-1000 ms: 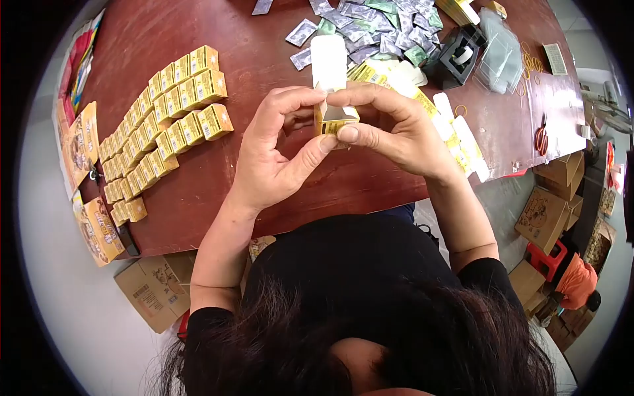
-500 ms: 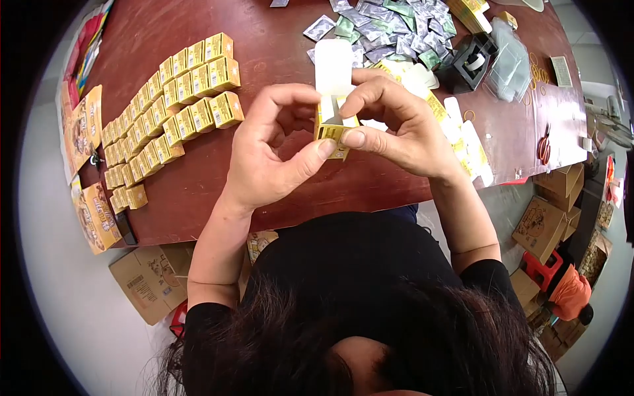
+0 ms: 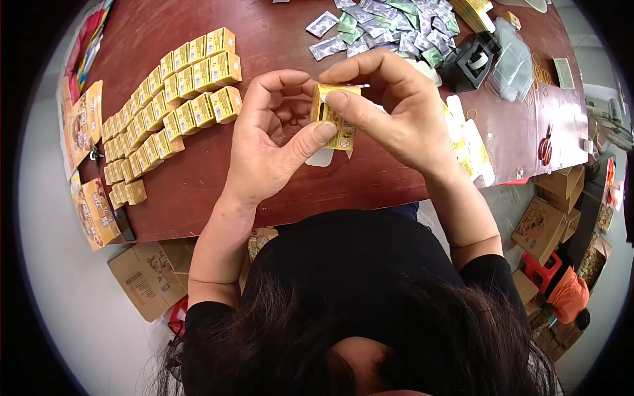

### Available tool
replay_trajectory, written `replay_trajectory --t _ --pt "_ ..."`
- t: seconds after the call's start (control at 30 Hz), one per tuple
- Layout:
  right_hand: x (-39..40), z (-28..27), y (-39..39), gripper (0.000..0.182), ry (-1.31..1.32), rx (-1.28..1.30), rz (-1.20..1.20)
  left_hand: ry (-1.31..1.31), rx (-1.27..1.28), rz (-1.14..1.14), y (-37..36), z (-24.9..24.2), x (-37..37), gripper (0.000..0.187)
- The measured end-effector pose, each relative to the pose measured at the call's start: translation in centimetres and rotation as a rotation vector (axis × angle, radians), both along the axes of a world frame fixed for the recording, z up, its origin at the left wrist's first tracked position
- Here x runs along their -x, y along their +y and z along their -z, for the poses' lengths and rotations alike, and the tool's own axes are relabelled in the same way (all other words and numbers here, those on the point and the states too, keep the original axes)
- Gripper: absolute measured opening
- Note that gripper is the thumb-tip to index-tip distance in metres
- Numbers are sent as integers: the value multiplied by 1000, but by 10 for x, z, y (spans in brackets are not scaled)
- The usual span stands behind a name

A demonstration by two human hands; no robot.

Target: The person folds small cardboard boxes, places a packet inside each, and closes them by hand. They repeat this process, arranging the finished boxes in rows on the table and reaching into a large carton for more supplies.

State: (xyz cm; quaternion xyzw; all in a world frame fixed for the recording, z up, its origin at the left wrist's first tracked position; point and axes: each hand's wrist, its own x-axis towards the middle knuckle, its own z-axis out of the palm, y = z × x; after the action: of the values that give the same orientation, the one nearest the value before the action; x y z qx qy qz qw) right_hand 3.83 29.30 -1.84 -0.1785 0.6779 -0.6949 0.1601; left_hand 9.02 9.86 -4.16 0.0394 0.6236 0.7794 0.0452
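Note:
Between my two hands is a small yellow carton (image 3: 344, 136). My left hand (image 3: 269, 142) grips its left side, the thumb pressed on the near face. My right hand (image 3: 404, 119) closes on its upper right, with the thumb over the top edge and the fingers behind. A white flap (image 3: 319, 158) sticks out at the carton's lower end. The carton's inside is hidden. Left of my hands, rows of similar yellow boxes (image 3: 187, 80) stand on the red-brown table (image 3: 264, 39).
Small grey and green sachets (image 3: 376, 26) lie heaped at the back. Flat yellow-white cartons (image 3: 470, 142) are at right, near a black tape dispenser (image 3: 470, 61), clear plastic bags (image 3: 510, 63), rubber bands (image 3: 541, 71) and red scissors (image 3: 545, 145). Cardboard boxes (image 3: 146, 277) stand on the floor.
The upright white top flap has folded down and the carton's opening no longer shows. The carton has turned in my hands, and a white flap now shows at its lower end.

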Motion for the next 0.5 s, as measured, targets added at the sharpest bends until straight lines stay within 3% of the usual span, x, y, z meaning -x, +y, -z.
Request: replay_trajectory --t 0.2,0.5 --pt "11 4 4 18 -35 55 -20 23 68 1 -3 -2 -1 59" --pt "11 7 7 14 306 -127 -152 -28 -18 -32 -9 6 1 55"
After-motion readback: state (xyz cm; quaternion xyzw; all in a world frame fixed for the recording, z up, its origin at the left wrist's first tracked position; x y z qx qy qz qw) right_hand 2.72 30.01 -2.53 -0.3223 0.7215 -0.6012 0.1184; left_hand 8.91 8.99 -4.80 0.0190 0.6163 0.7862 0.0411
